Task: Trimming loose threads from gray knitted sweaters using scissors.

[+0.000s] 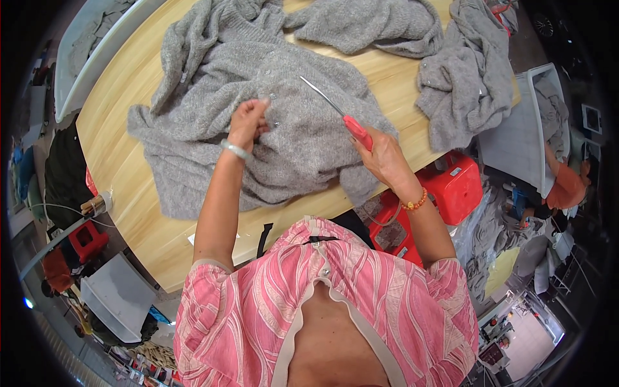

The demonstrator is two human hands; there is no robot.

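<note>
Grey knit (316,138) is lying rumpled on the table (126,177) while I, remotely, am gripping a red-handled tool (354,129) in my right hand (385,158); whether my half-curled left hand (247,122) is pinching the knit, I cannot tell. Angling the point clear should be sparing its yarn.

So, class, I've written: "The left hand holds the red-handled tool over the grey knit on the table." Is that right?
Not quite: the head view shows the right hand, not the left hand, holding the red-handled tool over the grey knit on the table.
</note>
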